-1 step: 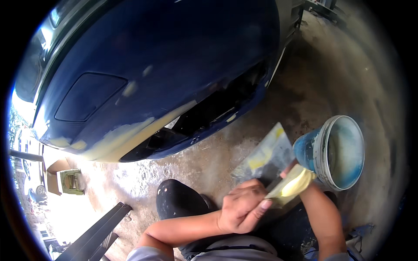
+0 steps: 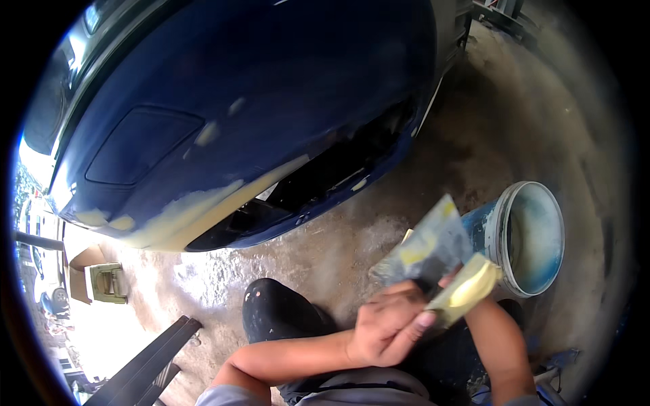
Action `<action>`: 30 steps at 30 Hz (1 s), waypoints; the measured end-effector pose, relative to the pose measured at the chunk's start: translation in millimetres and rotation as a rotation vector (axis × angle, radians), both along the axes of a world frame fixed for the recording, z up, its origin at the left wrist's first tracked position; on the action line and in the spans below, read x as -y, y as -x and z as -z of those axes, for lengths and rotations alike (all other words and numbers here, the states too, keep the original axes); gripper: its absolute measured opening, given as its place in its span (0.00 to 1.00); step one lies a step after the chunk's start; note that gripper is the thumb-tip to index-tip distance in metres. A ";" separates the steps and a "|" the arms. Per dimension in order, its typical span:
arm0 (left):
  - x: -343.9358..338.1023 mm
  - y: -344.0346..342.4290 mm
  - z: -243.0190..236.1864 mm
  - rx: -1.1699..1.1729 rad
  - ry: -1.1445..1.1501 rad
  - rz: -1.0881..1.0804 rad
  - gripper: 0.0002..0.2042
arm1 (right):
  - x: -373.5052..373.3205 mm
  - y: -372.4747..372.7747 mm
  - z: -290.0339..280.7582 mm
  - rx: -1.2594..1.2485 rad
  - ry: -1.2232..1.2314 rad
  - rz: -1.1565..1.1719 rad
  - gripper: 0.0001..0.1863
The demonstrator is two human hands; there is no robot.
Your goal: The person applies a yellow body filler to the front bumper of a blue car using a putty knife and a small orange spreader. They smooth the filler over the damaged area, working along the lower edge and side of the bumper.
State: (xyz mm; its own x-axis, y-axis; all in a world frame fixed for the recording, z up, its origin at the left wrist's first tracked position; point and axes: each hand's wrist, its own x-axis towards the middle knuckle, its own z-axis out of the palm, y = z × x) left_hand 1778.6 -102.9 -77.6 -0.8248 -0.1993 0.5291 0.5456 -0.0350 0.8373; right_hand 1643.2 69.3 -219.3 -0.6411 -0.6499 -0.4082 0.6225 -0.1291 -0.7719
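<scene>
My left hand (image 2: 393, 325) is closed round one end of a pale yellow putty spreader (image 2: 447, 308), its thumb pressed on the face. A thick lump of creamy yellow putty (image 2: 472, 284) lies at the spreader's far end. Behind the spreader most of my right hand (image 2: 449, 277) is hidden; a bit of finger shows against a grey, putty-smeared flat plate (image 2: 433, 240), which it appears to grip by the near corner. The two tools overlap in front of my body. Beyond them is a dark blue car panel (image 2: 284, 88) with yellowish filler (image 2: 196, 220) along its lower edge.
Just right of my hands stands a blue bucket (image 2: 484, 230) with a white rim, its inside stained. A dark opening (image 2: 338, 159) runs along the panel. At left are a greenish plastic stool (image 2: 108, 283) and a dark beam (image 2: 149, 355). My knee (image 2: 274, 308) is bent below the panel.
Both hands, the spreader and the plate have shifted slightly to the right. The plate's lower edge now overlaps the view of the bucket more closely. Both grips look the same.
</scene>
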 end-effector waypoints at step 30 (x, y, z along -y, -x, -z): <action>5.2 -13.6 38.0 0.044 -0.111 0.192 0.04 | 219.3 -73.3 -19.4 -1.860 -0.797 0.101 0.11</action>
